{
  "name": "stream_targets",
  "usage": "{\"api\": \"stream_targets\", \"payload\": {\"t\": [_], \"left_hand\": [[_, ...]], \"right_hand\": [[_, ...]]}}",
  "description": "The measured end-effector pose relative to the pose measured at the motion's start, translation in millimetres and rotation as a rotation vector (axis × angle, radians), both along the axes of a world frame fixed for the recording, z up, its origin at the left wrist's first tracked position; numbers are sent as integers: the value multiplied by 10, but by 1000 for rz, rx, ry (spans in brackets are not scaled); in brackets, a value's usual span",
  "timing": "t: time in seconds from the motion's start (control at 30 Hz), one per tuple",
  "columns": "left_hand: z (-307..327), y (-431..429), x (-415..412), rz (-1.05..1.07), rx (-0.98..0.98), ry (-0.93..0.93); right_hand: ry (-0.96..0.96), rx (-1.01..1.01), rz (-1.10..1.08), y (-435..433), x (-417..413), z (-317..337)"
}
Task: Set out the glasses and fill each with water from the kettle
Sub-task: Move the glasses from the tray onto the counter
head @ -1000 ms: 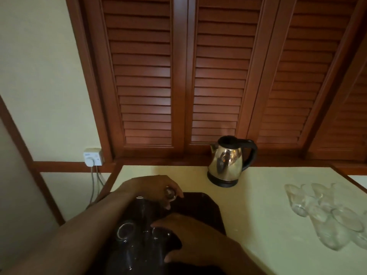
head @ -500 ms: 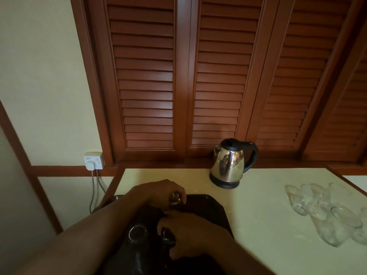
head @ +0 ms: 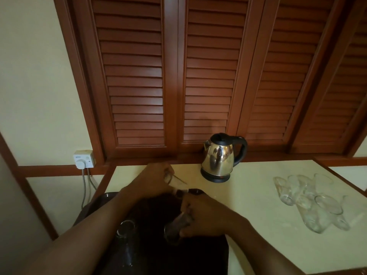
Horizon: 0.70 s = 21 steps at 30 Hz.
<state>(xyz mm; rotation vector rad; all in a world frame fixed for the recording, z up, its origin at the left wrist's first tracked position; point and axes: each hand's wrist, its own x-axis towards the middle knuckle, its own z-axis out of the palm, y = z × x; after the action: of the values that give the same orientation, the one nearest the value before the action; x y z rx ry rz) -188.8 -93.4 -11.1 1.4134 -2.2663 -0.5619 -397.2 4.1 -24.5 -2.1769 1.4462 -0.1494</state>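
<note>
A dark tray [head: 208, 255] lies at the near edge of the cream counter. My left hand [head: 153, 179] is raised over the tray's far edge, shut on a clear glass [head: 174, 178] that is tilted. My right hand [head: 204, 215] grips another clear glass [head: 174, 229] lying tilted over the tray. One more glass [head: 127, 229] stands on the tray under my left forearm. A steel kettle [head: 220, 157] with a black handle and lid sits on its base at the back of the counter. Several clear glasses [head: 309, 203] lie on their sides at the right.
Brown louvred shutters [head: 198, 76] rise behind the counter. A white wall socket [head: 83, 158] with a plug and cables hangs at the left. The cream counter [head: 258, 195] lies bare between the tray and the lying glasses.
My left hand has lifted its glass up and away from the tray toward the back. My right hand has closed around a second glass and tipped it.
</note>
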Motion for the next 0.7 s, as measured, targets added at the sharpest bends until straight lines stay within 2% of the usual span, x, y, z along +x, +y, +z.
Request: {"api": "stream_targets", "payload": {"t": [0.13, 0.27, 0.5, 0.6, 0.7], "left_hand": [[97, 67, -133, 166, -4, 166], [134, 133, -369, 315, 74, 454], [149, 224, -949, 301, 735, 1199], [131, 341, -1268, 295, 942, 1427], [19, 360, -1557, 265, 987, 1458]], "right_hand": [[-244, -40, -187, 27, -468, 7], [-505, -26, -434, 138, -899, -129], [-1117, 76, -724, 287, -1450, -520], [-1205, 117, -757, 331, -1627, -597], [-1200, 110, -742, 391, -1770, -610]]}}
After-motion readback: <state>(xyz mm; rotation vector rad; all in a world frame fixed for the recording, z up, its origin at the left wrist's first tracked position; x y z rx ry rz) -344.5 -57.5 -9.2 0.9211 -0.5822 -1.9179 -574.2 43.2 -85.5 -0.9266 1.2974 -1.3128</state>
